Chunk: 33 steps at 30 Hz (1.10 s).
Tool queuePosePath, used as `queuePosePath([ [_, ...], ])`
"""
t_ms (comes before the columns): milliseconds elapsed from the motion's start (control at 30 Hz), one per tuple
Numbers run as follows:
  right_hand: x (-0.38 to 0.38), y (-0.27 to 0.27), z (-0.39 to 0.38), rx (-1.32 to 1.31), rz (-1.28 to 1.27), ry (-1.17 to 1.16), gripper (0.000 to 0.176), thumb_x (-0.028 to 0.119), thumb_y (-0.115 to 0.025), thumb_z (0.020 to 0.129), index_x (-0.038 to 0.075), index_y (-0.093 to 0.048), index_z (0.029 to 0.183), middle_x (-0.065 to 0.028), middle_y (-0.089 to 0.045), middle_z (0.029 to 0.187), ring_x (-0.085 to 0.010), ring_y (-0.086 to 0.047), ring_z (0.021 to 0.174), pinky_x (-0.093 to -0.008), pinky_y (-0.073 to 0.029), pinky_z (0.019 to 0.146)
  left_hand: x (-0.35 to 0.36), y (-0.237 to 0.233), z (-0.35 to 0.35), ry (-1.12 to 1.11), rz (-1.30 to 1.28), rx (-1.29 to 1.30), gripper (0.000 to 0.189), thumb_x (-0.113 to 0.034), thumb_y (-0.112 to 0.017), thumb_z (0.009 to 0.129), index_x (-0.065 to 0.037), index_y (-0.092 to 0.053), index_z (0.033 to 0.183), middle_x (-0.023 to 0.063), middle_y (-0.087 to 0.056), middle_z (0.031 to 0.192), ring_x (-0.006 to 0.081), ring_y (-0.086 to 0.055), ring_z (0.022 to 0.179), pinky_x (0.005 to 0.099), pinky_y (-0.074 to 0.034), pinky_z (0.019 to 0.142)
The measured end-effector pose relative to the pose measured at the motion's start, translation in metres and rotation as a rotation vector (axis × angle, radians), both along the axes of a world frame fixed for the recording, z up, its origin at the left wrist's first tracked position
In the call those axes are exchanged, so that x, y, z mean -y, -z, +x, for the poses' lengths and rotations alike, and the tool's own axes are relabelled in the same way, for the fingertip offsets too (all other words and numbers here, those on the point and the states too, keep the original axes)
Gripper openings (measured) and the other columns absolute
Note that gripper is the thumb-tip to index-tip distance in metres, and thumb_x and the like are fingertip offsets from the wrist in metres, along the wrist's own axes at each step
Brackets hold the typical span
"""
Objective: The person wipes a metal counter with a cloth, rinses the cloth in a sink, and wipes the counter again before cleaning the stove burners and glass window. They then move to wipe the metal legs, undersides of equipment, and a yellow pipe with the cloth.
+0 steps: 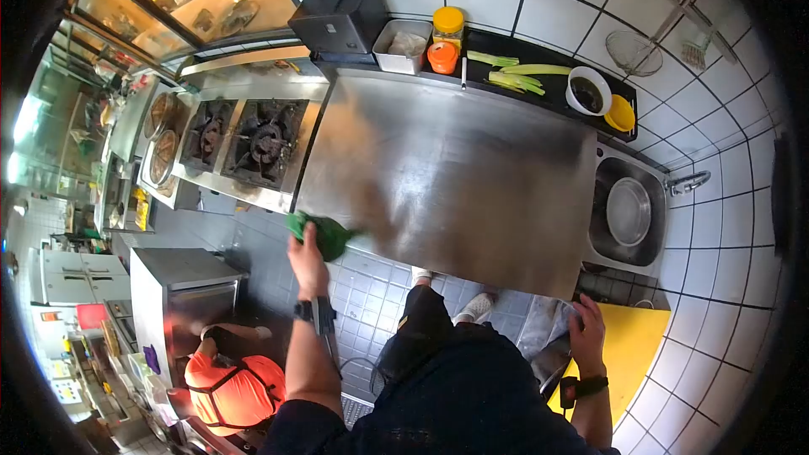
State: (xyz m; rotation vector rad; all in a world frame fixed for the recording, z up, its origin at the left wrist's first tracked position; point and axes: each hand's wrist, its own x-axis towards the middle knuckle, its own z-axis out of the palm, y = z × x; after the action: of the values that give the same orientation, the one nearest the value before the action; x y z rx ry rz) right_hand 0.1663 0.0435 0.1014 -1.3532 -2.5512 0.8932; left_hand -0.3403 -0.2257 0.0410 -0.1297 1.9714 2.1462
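The steel counter stretches ahead of both hands, bare across its wide middle and shining with dull smears. As a judgement, the wiping looks well along. No scraps show on the sheet, and what is left seems to be the near edge by the left hand and perhaps a last pass over the smears.

Beyond the left hand and out to its side sits the gas stove. Ahead of the right hand lies the sink with a metal bowl in it. Far past both hands, at the wall, a black tray carries leeks and a bowl of dark sauce.

A yellow cutting board lies under and beside the right hand.

The green cloth is bunched at the counter's near left corner, and the left hand is closed around it.

The right hand rests low at the cutting board's edge, and it is unclear whether it grips anything.
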Motion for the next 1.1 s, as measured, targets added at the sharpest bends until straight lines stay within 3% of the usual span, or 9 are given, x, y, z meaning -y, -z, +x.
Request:
queuePosePath([
  [133,0.009,0.013,-0.001,0.018,-0.005,0.03,0.029,0.007,-0.066,0.086,0.001,-0.066,0.114,-0.0178,-0.058,0.132,-0.0356,-0.054,0.124,-0.0435,-0.042,0.107,-0.009,0.018,-0.057,0.111,-0.845,-0.522,0.027,-0.02,-0.065,0.096,0.004,-0.056,0.104,0.0232,-0.066,0.095,0.0353,-0.061,0.082,0.0389,-0.049,0.075],
  [167,0.01,0.016,-0.001,0.014,0.018,0.025,0.026,0.005,-0.067,0.084,-0.001,-0.067,0.109,-0.0182,-0.061,0.129,-0.0355,-0.057,0.121,-0.042,-0.045,0.104,-0.011,0.035,-0.067,0.315,-0.806,-0.475,0.038,-0.031,-0.061,0.097,0.002,-0.059,0.115,0.0275,-0.062,0.116,0.0422,-0.058,0.108,0.0455,-0.046,0.093],
  [233,0.015,0.006,-0.008,0.07,0.029,0.035,0.026,0.005,-0.067,0.084,-0.001,-0.067,0.109,-0.0184,-0.06,0.129,-0.0354,-0.057,0.122,-0.0421,-0.045,0.104,-0.008,0.091,-0.068,0.459,-1.536,-0.773,0.055,-0.046,-0.05,0.099,-0.002,-0.056,0.132,0.0318,-0.045,0.14,0.0481,-0.037,0.135,0.0565,-0.028,0.112],
  [267,0.017,0.003,-0.012,0.123,0.036,0.046,0.027,0.005,-0.067,0.083,-0.001,-0.068,0.109,-0.0186,-0.06,0.13,-0.0354,-0.056,0.122,-0.0422,-0.045,0.104,-0.015,0.088,-0.071,0.537,-1.469,-0.613,0.062,-0.053,-0.037,0.102,-0.011,-0.045,0.147,0.0327,-0.026,0.154,0.0533,-0.013,0.145,0.062,-0.009,0.118],
  [400,0.028,0.003,-0.007,0.13,0.017,0.152,0.027,0.003,-0.068,0.083,0.0,-0.068,0.11,-0.0188,-0.061,0.129,-0.036,-0.056,0.122,-0.0428,-0.046,0.104,-0.05,0.107,-0.078,0.236,-1.569,-0.436,0.064,-0.051,-0.039,0.102,-0.012,-0.036,0.152,0.033,-0.027,0.154,0.05,-0.018,0.145,0.0597,-0.01,0.118],
  [533,0.043,0.015,-0.008,0.117,0.044,0.202,0.029,0.0,-0.07,0.082,0.002,-0.068,0.111,-0.0197,-0.063,0.126,-0.0368,-0.059,0.119,-0.0434,-0.047,0.103,-0.096,0.12,-0.106,0.287,-1.466,-0.655,0.067,-0.044,-0.041,0.101,0.001,-0.035,0.149,0.0329,-0.029,0.153,0.0474,-0.02,0.145,0.0574,-0.012,0.119],
  [833,0.078,0.023,-0.014,0.06,0.05,0.249,0.031,-0.004,-0.067,0.08,0.002,-0.067,0.111,-0.02,-0.064,0.124,-0.0361,-0.063,0.113,-0.0396,-0.052,0.093,-0.243,0.159,-0.253,0.382,-1.425,-0.997,0.071,-0.049,-0.042,0.101,0.0,-0.03,0.15,0.0304,-0.033,0.152,0.0447,-0.025,0.145,0.056,-0.018,0.118],
  [933,0.095,0.0,-0.011,0.249,-0.048,0.487,0.029,-0.003,-0.067,0.082,0.001,-0.068,0.11,-0.0206,-0.063,0.123,-0.0346,-0.063,0.111,-0.0383,-0.053,0.09,-0.275,0.186,-0.293,0.314,-1.429,-1.041,0.069,-0.05,-0.043,0.099,0.0,-0.036,0.147,0.0291,-0.041,0.147,0.0454,-0.028,0.143,0.0582,-0.019,0.117],
  [1100,0.122,0.001,0.013,-0.246,-0.408,1.058,0.025,0.001,-0.068,0.084,0.001,-0.068,0.108,-0.0216,-0.063,0.122,-0.0354,-0.064,0.109,-0.0388,-0.053,0.09,-0.346,0.158,-0.216,0.501,-1.66,-0.788,0.058,-0.043,-0.048,0.095,0.004,-0.058,0.127,0.0281,-0.044,0.145,0.0439,-0.031,0.143,0.0561,-0.021,0.117],
])
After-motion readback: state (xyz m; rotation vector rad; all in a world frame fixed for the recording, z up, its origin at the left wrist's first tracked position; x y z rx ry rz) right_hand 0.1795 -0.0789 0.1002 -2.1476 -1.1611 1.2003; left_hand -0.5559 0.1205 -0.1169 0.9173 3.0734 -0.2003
